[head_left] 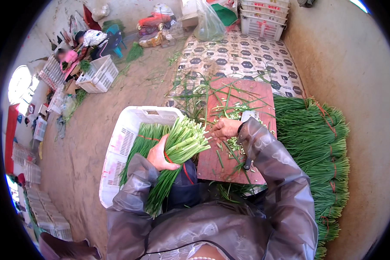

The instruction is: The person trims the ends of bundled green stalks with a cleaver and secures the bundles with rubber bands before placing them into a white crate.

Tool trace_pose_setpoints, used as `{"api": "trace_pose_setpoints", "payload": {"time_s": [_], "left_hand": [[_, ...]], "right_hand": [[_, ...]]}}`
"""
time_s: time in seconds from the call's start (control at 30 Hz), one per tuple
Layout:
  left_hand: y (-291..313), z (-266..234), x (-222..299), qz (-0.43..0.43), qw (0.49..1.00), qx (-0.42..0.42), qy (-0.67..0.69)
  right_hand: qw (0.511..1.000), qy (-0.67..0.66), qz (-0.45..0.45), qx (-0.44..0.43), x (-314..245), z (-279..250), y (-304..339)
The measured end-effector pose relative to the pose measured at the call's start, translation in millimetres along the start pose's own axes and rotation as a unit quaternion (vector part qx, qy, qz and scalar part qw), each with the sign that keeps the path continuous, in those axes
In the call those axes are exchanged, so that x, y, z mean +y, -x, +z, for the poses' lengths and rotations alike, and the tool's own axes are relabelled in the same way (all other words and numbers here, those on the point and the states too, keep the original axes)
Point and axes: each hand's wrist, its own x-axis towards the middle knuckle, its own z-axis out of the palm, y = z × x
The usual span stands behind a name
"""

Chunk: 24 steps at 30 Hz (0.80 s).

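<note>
Head view: left hand [161, 155] grasps a green bunch [187, 142] between crate [112, 173] and board [207, 167]; whether right hand [225, 129] pinches anything is unclear. Probably light, crisp and easily bruised, the bunch suits gentle holding at its red band [167, 156].

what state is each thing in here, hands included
left hand, closed around stalk bundle
stalk bundle, tied in red, tilted
right hand, fingers curled near the stalk ends
knife, lying on the board, partly hidden
board, littered with cuttings
white crate, holding banded greens
bundles by the wall, tied, piled up
</note>
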Motion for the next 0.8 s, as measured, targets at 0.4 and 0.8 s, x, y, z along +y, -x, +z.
{"api": "trace_pose_setpoints", "payload": {"time_s": [0.4, 0.8], "left_hand": [[-6, -1, 11, -0.008, 0.999, -0.004, -0.04], [-11, -5, 38, -0.037, 0.993, -0.038, -0.101]], "right_hand": [[0.81, 0.015, -0.071, 0.582, -58, -206, 112], [0.854, 0.419, 0.087, 0.296, -48, -88, 45]]}}
